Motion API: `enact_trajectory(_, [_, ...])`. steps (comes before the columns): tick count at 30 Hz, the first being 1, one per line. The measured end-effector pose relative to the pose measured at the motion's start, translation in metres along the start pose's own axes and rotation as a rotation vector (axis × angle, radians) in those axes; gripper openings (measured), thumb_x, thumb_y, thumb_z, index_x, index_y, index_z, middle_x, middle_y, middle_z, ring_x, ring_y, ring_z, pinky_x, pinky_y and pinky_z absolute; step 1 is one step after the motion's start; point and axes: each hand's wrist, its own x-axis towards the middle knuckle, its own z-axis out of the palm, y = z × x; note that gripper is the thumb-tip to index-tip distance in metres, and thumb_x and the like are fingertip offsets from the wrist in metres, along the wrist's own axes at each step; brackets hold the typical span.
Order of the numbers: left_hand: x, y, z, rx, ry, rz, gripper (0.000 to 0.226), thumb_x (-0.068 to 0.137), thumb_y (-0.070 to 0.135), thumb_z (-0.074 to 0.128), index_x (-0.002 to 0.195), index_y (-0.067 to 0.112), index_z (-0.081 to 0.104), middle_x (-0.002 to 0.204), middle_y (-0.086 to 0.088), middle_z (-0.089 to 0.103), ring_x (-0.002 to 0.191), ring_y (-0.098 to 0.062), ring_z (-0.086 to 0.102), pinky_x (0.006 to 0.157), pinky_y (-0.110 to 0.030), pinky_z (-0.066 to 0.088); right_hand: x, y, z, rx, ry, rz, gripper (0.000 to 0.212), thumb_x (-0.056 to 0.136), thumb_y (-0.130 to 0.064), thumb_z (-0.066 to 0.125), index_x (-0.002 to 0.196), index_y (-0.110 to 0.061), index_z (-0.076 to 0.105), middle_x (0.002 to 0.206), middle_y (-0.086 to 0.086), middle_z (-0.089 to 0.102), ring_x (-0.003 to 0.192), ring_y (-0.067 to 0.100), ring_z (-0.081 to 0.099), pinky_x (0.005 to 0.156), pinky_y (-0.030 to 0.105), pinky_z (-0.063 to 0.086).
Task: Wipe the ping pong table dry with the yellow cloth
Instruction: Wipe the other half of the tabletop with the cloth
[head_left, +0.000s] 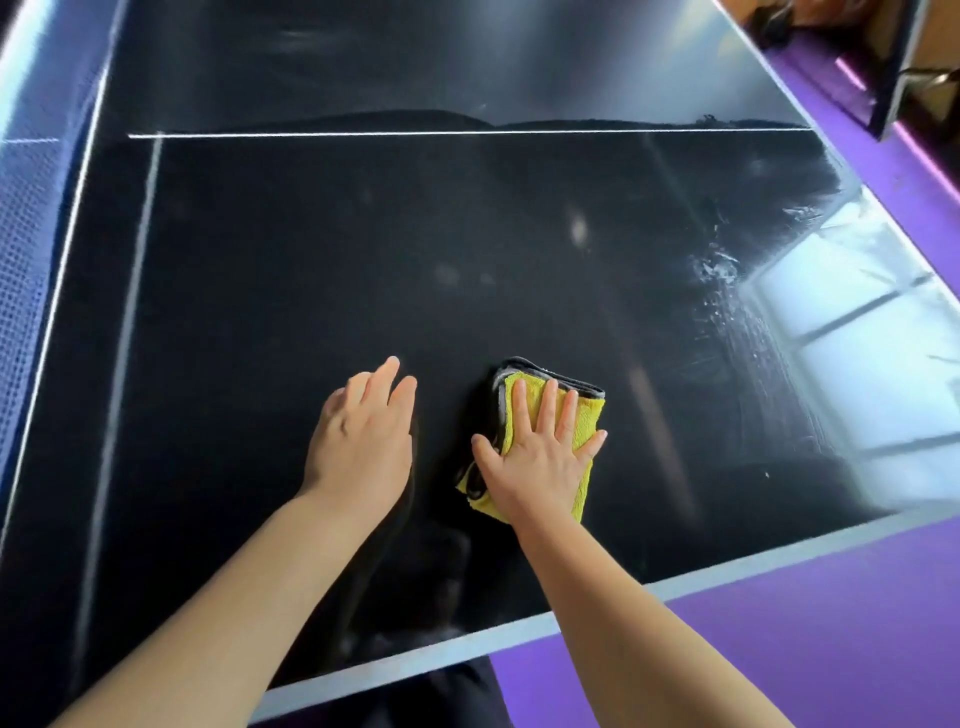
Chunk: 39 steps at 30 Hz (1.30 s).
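A dark, glossy ping pong table (311, 270) with white lines fills the view. A folded yellow cloth (587, 415) with a grey edge lies flat on the table's near half. My right hand (535, 462) presses on top of it, palm down, fingers spread. My left hand (363, 436) rests flat on the bare table just left of the cloth, fingers together, holding nothing. Water streaks and droplets (722, 265) show on the table's right side, beyond the cloth.
The net (31, 218) runs along the left. The table's near edge (597, 592) and right edge border a purple floor (831, 623). A dark panel (893, 78) and brown furniture stand at the top right.
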Motion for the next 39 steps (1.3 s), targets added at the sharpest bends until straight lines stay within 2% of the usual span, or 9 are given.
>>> enact_trajectory(9, [-0.093, 0.023, 0.030, -0.028, 0.015, 0.027, 0.051, 0.064, 0.012, 0.081, 0.112, 0.011, 0.064, 0.127, -0.014, 0.058, 0.105, -0.029, 0.059, 0.085, -0.041, 0.050, -0.104, 0.031, 0.029, 0.037, -0.010, -0.036, 0.072, 0.094, -0.056, 0.026, 0.154, -0.041, -0.010, 0.162, -0.002, -0.023, 0.146, 0.022, -0.029, 0.118, 0.054, -0.014])
enact_trajectory(15, [-0.129, 0.033, 0.034, -0.050, -0.035, -0.001, 0.057, 0.044, 0.007, 0.089, 0.098, 0.008, 0.069, 0.115, -0.016, 0.064, 0.092, -0.032, 0.064, 0.072, -0.041, 0.054, -0.151, 0.040, 0.045, 0.109, -0.006, -0.135, 0.076, 0.082, -0.047, 0.029, 0.154, -0.044, 0.004, 0.163, -0.004, -0.015, 0.149, 0.020, -0.020, 0.116, 0.044, -0.016])
enact_trajectory(18, [-0.147, 0.038, 0.025, -0.041, -0.025, -0.046, 0.050, 0.074, 0.014, 0.074, 0.122, 0.013, 0.059, 0.138, -0.011, 0.049, 0.117, -0.028, 0.052, 0.092, -0.038, 0.045, -0.169, 0.049, 0.051, 0.208, 0.050, -0.213, 0.071, 0.082, -0.035, 0.044, 0.152, -0.036, 0.031, 0.163, 0.001, 0.016, 0.152, 0.027, 0.010, 0.119, 0.048, 0.006])
enact_trajectory(21, [-0.166, 0.044, 0.016, -0.037, 0.017, -0.078, 0.050, 0.086, 0.015, 0.061, 0.134, 0.014, 0.048, 0.148, -0.010, 0.036, 0.128, -0.027, 0.040, 0.101, -0.037, 0.038, -0.180, 0.070, 0.058, 0.172, 0.075, -0.313, 0.078, 0.066, -0.021, 0.081, 0.140, -0.026, 0.053, 0.152, 0.007, 0.043, 0.138, 0.033, 0.043, 0.106, 0.053, 0.039])
enact_trajectory(23, [-0.180, 0.056, 0.007, -0.057, 0.032, -0.105, 0.050, 0.079, 0.012, 0.069, 0.128, 0.009, 0.055, 0.143, -0.013, 0.044, 0.121, -0.031, 0.047, 0.095, -0.040, 0.043, -0.189, 0.091, 0.050, 0.099, 0.028, -0.337, 0.106, 0.052, -0.020, 0.094, 0.146, -0.025, 0.045, 0.158, 0.006, 0.032, 0.143, 0.032, 0.035, 0.107, 0.051, 0.041])
enact_trajectory(25, [-0.197, 0.074, 0.001, -0.055, 0.036, -0.098, 0.053, 0.062, 0.005, 0.081, 0.112, 0.005, 0.065, 0.128, -0.018, 0.056, 0.105, -0.035, 0.058, 0.080, -0.044, 0.051, -0.201, 0.119, 0.039, 0.040, -0.088, -0.298, 0.113, 0.064, -0.019, 0.089, 0.155, -0.028, 0.023, 0.165, 0.002, 0.009, 0.150, 0.028, 0.012, 0.113, 0.042, 0.028])
enact_trajectory(29, [-0.241, 0.130, -0.008, -0.088, 0.102, -0.056, 0.055, 0.041, -0.001, 0.087, 0.093, 0.004, 0.070, 0.110, -0.019, 0.065, 0.086, -0.036, 0.063, 0.065, -0.043, 0.054, -0.244, 0.196, 0.028, 0.178, -0.061, -0.109, 0.095, 0.072, -0.017, 0.075, 0.152, -0.030, 0.026, 0.158, 0.001, 0.024, 0.133, 0.030, 0.033, 0.103, 0.034, 0.037])
enact_trajectory(34, [-0.297, 0.221, -0.021, -0.181, 0.085, -0.061, 0.046, 0.074, 0.007, 0.068, 0.119, 0.012, 0.060, 0.139, -0.008, 0.048, 0.120, -0.028, 0.049, 0.083, -0.041, 0.049, -0.302, 0.303, 0.005, 0.075, 0.074, -0.119, 0.074, 0.086, -0.016, 0.063, 0.151, -0.031, 0.031, 0.158, -0.001, 0.028, 0.136, 0.029, 0.033, 0.098, 0.035, 0.039])
enact_trajectory(39, [-0.326, 0.281, -0.042, -0.180, 0.081, 0.003, 0.048, 0.092, 0.015, 0.048, 0.139, 0.018, 0.038, 0.154, -0.002, 0.021, 0.137, -0.022, 0.025, 0.103, -0.035, 0.035, -0.340, 0.363, -0.023, 0.089, 0.176, -0.142, 0.071, 0.078, -0.006, 0.065, 0.143, -0.025, 0.047, 0.147, 0.001, 0.045, 0.130, 0.035, 0.040, 0.088, 0.040, 0.042])
